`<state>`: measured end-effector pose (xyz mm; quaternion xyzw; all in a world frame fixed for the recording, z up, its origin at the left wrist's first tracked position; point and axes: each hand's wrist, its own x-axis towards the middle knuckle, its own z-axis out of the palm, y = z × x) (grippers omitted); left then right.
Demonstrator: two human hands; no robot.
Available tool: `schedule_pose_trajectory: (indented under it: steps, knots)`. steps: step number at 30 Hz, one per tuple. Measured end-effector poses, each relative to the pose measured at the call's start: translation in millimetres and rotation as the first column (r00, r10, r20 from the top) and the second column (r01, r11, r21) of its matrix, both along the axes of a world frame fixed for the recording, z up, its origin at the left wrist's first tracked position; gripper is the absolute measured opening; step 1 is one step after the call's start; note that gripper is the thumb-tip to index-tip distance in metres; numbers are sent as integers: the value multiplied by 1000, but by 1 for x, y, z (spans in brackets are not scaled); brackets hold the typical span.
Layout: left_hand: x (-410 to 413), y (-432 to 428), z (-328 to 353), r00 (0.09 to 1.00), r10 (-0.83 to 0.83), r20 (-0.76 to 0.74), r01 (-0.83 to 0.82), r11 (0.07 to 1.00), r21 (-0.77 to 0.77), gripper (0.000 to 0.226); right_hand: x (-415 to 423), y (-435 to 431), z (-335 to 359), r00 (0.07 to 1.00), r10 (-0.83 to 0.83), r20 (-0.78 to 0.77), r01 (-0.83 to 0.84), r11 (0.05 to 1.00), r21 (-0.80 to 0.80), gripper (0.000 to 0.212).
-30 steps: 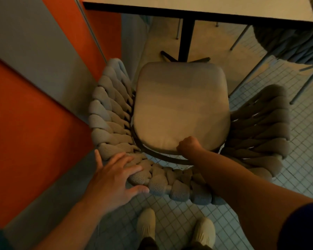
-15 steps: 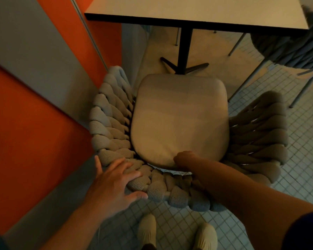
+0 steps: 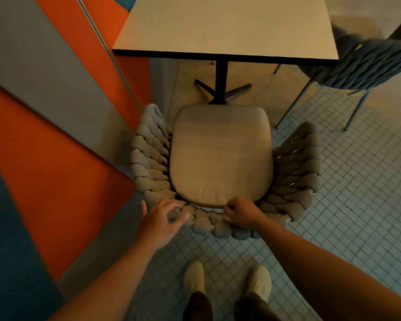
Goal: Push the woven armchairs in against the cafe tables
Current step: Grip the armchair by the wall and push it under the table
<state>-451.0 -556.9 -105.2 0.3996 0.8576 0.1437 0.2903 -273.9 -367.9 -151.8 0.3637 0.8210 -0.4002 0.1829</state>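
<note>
A grey woven armchair (image 3: 296,172) with a beige seat cushion (image 3: 220,156) faces the square cafe table (image 3: 222,26). The front of its seat reaches the table's black pedestal foot (image 3: 221,89) and lies short of the tabletop's near edge. My left hand (image 3: 162,221) rests on the left of the woven backrest with its fingers spread and blurred. My right hand (image 3: 241,213) sits on the middle of the backrest rim, fingers curled down at the cushion's rear edge.
An orange, grey and blue panelled wall (image 3: 56,112) runs close along the chair's left arm. A second woven armchair (image 3: 366,63) stands at the table's right corner. My shoes (image 3: 195,276) are on the small-tiled floor (image 3: 357,193) behind the chair.
The view has pulled back and up, showing more tabletop. My right hand has come back from the seat's rear edge to the backrest rim. My left hand shifted slightly along the backrest.
</note>
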Motion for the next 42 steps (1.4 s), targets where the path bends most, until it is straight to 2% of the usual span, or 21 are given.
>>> schedule_pose_trajectory:
  steps: [1,3,5,7,9,11,12,13,14,17,20,23,27,33,42]
  knots:
    - [3,-3,3,990,136,39,-139,985,105,26,9,-5,10,991,-99,-90,101,995,19,33]
    - [9,-6,8,927,368,77,-375,897,234,10,26,-17,26,941,-266,-209,285,956,66,30]
    - [13,-7,11,819,558,135,-573,777,261,13,41,-27,38,859,-436,-269,472,878,82,29]
    - [16,-5,10,659,706,259,-751,637,174,30,55,-34,46,744,-610,-273,651,754,89,34]
    - [16,1,6,454,789,414,-866,500,-3,54,70,-35,48,622,-764,-173,783,612,110,44]
    - [18,8,7,209,764,611,-900,394,-185,73,84,-38,47,429,-903,-8,901,427,73,51]
    - [18,12,9,121,735,667,-898,368,-243,80,91,-39,46,309,-950,56,951,309,-8,54]
    - [19,16,11,81,717,692,-892,362,-271,86,96,-39,44,197,-975,102,977,187,-103,58]
    - [18,19,11,58,707,705,-887,360,-288,90,99,-39,41,125,-982,141,975,95,-198,60]
    - [16,22,7,12,687,726,-873,362,-328,102,98,-32,32,76,-975,209,903,-21,-429,64]
    - [11,21,1,-11,668,744,-848,389,-362,105,88,-25,20,64,-988,138,851,-18,-525,54]
    - [5,21,-4,43,657,753,-831,441,-338,101,77,-24,10,52,-995,80,872,6,-489,50]
    - [-9,20,-10,71,650,757,-842,445,-303,95,63,-28,4,45,-994,98,889,-5,-459,53]
    - [-20,14,-13,42,667,744,-848,417,-326,98,49,-39,15,39,-995,91,871,-10,-490,50]
    - [3,4,-12,22,660,751,-855,402,-328,93,63,-42,24,84,-996,42,890,56,-453,30]
